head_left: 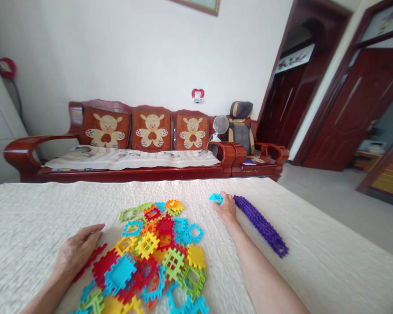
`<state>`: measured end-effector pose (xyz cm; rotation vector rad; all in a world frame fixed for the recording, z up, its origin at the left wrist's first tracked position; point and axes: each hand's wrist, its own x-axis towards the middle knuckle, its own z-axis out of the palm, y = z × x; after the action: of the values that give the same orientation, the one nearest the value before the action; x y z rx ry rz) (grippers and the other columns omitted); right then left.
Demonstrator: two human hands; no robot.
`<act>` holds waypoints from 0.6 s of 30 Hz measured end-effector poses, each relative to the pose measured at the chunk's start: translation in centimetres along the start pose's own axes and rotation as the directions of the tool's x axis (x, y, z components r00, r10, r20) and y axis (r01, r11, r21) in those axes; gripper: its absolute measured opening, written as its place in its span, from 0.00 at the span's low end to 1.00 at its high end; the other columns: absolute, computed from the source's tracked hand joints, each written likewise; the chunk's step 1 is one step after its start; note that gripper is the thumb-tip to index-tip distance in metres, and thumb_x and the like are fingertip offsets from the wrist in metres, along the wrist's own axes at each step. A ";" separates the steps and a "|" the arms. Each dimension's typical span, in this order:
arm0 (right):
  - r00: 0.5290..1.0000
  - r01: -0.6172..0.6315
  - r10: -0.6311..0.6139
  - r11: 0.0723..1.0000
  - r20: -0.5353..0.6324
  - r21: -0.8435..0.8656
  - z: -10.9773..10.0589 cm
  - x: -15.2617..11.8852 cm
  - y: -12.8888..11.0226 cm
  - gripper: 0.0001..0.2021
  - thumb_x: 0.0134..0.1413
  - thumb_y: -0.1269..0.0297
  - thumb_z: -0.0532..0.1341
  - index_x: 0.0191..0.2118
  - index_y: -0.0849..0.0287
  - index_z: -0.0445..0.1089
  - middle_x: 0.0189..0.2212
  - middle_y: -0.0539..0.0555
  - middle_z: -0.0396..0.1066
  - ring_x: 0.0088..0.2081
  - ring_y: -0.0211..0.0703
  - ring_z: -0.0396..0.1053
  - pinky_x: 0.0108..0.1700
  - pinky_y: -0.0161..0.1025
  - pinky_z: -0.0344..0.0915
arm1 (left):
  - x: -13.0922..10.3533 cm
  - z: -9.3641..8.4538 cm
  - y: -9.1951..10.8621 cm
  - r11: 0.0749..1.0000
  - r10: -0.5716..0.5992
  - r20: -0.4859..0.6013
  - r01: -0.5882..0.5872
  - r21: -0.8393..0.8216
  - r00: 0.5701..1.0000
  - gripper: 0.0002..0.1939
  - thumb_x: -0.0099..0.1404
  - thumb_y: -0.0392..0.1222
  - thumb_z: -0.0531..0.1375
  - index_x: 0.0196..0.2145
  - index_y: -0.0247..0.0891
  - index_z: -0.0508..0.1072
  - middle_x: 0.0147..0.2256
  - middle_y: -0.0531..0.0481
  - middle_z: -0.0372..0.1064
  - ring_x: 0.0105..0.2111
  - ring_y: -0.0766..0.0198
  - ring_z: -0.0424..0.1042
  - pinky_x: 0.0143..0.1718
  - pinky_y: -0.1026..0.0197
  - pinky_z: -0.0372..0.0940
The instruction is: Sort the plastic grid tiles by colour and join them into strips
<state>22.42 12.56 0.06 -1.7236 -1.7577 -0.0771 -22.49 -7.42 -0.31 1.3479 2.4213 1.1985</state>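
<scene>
My right hand (227,208) reaches to the far part of the covered table, its fingers closed on a light-blue notched building tile (216,199). Just right of that hand lies a long row of purple notched tiles (260,224), packed close together and slanting toward me. My left hand (79,247) rests on the cloth with its fingers stretched out to the right. Beside its palm is a red notched piece (91,261) seen edge-on; whether they touch I cannot tell. Between my hands spreads a loose heap of notched tiles (147,245) in red, yellow, blue, green and orange, some with window-like openings.
A cream textured cloth (317,261) covers the table. Behind its far edge stands a red-brown wooden sofa (124,174) with bear cushions (151,129). A small fan (220,125) and a chair with a grey backrest (241,133) are at its right. Dark red doors (353,109) stand further right.
</scene>
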 end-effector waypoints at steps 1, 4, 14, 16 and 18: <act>1.000 -0.001 0.002 1.000 0.007 -0.005 0.0 0.1 0.0 0.26 0.44 0.57 0.59 0.52 0.61 0.61 0.43 0.59 0.64 0.46 0.50 0.61 0.48 0.41 0.56 | 0.0 0.0 0.0 1.000 -0.001 -0.002 0.001 0.003 1.000 0.16 0.53 0.49 0.55 0.36 0.44 0.77 0.33 0.51 0.76 0.35 0.56 0.74 0.35 0.59 0.68; 1.000 -0.017 0.018 1.000 0.025 -0.018 0.2 0.3 0.0 0.26 0.44 0.56 0.59 0.52 0.59 0.62 0.43 0.59 0.64 0.45 0.51 0.61 0.47 0.41 0.57 | 0.2 0.2 -0.2 1.000 0.002 0.004 -0.002 0.002 1.000 0.16 0.53 0.49 0.55 0.36 0.44 0.77 0.34 0.51 0.76 0.36 0.56 0.74 0.36 0.59 0.68; 1.000 -0.015 0.015 1.000 0.008 -0.004 0.6 0.4 0.4 0.26 0.44 0.56 0.59 0.52 0.58 0.61 0.43 0.58 0.63 0.46 0.50 0.61 0.47 0.40 0.57 | 0.1 0.1 -0.3 1.000 0.015 -0.002 -0.015 0.015 1.000 0.16 0.53 0.48 0.55 0.36 0.44 0.77 0.34 0.51 0.76 0.35 0.57 0.74 0.35 0.60 0.68; 1.000 -0.006 0.006 1.000 0.000 0.005 0.7 0.5 0.6 0.27 0.44 0.57 0.59 0.52 0.59 0.61 0.43 0.58 0.63 0.46 0.50 0.61 0.48 0.40 0.57 | 0.0 0.1 -0.2 1.000 0.020 -0.008 -0.020 0.019 1.000 0.15 0.53 0.48 0.56 0.36 0.44 0.77 0.33 0.51 0.76 0.34 0.57 0.74 0.33 0.61 0.68; 1.000 0.001 -0.001 1.000 0.003 0.011 0.7 0.6 0.7 0.27 0.44 0.57 0.58 0.53 0.59 0.60 0.44 0.58 0.63 0.47 0.50 0.61 0.49 0.40 0.57 | 0.0 0.0 -0.2 0.999 0.023 -0.011 -0.022 0.026 1.000 0.15 0.53 0.48 0.56 0.36 0.45 0.77 0.33 0.51 0.76 0.34 0.57 0.74 0.33 0.61 0.68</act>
<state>22.81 13.48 -0.49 -1.7165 -1.7580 -0.0650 -22.63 -7.44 -0.43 1.3826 2.4438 1.1879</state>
